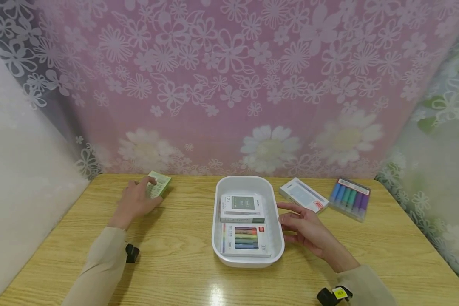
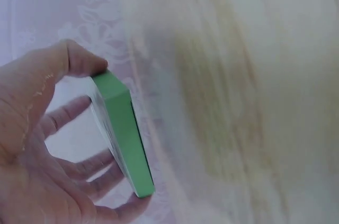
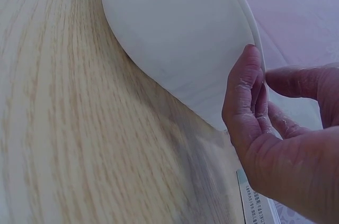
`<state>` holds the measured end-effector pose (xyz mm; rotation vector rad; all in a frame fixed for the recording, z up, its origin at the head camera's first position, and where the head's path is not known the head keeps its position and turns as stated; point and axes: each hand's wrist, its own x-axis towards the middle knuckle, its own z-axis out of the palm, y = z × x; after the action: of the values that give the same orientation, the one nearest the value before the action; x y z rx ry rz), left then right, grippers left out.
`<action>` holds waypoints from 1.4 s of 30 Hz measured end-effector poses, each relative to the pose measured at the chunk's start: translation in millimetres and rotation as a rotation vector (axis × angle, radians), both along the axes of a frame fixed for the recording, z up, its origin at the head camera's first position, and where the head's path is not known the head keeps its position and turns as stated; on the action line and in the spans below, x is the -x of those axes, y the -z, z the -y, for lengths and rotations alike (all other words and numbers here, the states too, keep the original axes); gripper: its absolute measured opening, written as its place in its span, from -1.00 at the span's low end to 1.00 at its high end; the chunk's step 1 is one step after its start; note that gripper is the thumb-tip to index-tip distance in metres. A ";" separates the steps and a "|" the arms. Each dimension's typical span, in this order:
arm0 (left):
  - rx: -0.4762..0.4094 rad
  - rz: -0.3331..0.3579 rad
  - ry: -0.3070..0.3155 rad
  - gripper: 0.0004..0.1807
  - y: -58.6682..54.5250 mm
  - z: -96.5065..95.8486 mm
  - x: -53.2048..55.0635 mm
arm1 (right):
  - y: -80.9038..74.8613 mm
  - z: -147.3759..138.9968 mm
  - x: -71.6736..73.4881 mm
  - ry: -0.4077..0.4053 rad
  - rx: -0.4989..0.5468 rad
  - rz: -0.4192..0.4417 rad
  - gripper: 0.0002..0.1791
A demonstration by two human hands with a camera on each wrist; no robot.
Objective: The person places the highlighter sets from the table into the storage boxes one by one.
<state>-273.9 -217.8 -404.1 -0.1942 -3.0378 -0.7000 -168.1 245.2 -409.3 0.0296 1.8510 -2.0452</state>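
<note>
My left hand [image 1: 135,202] pinches a small flat box with green sides [image 1: 161,180] between thumb and fingers, over the table's back left. In the left wrist view, this green-edged box [image 2: 128,142] appears apart from the tabletop. At the table's middle stands a white plastic tray [image 1: 245,184]. Inside it lie a white-and-grey box [image 1: 242,205] marked 12 and, nearer, a white box with a window showing coloured sticks [image 1: 246,239]. My right hand [image 1: 310,231] touches the tray's right side, its fingers slightly bent against the outer wall and rim.
Right of the tray lies a white rectangular box with a red label [image 1: 304,194]. Beside it is a clear case of blue, green and purple markers [image 1: 349,199]. A pink flowered curtain [image 1: 214,106] hangs behind the wooden table [image 1: 176,263].
</note>
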 end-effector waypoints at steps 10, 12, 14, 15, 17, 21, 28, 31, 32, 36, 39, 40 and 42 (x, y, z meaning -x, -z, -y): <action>-0.042 -0.113 0.122 -0.45 -13.7 -17.1 -10.9 | -0.6 0.4 1.2 0.012 -0.020 0.004 -0.25; -0.044 -0.130 0.143 -0.46 -17.7 -22.4 -15.5 | -0.3 0.7 1.3 0.011 -0.017 0.002 -0.26; -0.033 -0.147 0.170 -0.46 -22.0 -27.5 -19.7 | -0.2 0.9 1.2 0.010 -0.014 0.003 -0.26; -0.032 -0.152 0.184 -0.46 -24.1 -30.0 -21.8 | -0.1 0.9 1.1 0.009 -0.012 0.002 -0.26; -0.027 -0.175 0.216 -0.46 -28.7 -34.9 -25.7 | -0.1 0.8 0.9 0.009 -0.011 0.001 -0.25; -0.018 -0.212 0.279 -0.46 -38.2 -44.7 -32.8 | -0.2 0.3 0.7 0.009 -0.007 -0.003 -0.25; -0.002 -0.263 0.358 -0.46 -51.3 -62.9 -45.3 | 1.7 -0.6 0.7 0.007 0.002 -0.004 -0.26; -0.003 -0.299 0.393 -0.44 -54.6 -70.4 -50.3 | 2.3 -0.8 0.7 0.008 -0.001 -0.005 -0.26; -0.004 -0.311 0.406 -0.43 -55.5 -72.9 -51.8 | 2.5 -0.8 0.8 0.008 -0.002 -0.005 -0.26; 0.000 -0.331 0.451 -0.41 -58.8 -83.2 -57.3 | 2.8 -1.3 1.0 0.003 -0.005 -0.008 -0.25; 0.010 -0.333 0.483 -0.42 -59.6 -90.1 -61.2 | 3.2 -1.6 0.9 0.001 -0.005 -0.010 -0.25; 0.012 -0.334 0.492 -0.42 -59.7 -92.3 -62.3 | 3.2 -1.6 0.8 0.001 -0.005 -0.010 -0.25; 0.015 -0.332 0.503 -0.42 -59.4 -95.9 -64.3 | 3.3 -1.4 0.8 -0.001 -0.003 -0.010 -0.25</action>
<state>-209.5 -121.9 -344.7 -0.9896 -2.6825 -0.5836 -168.9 246.6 -412.6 0.0194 1.8593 -2.0454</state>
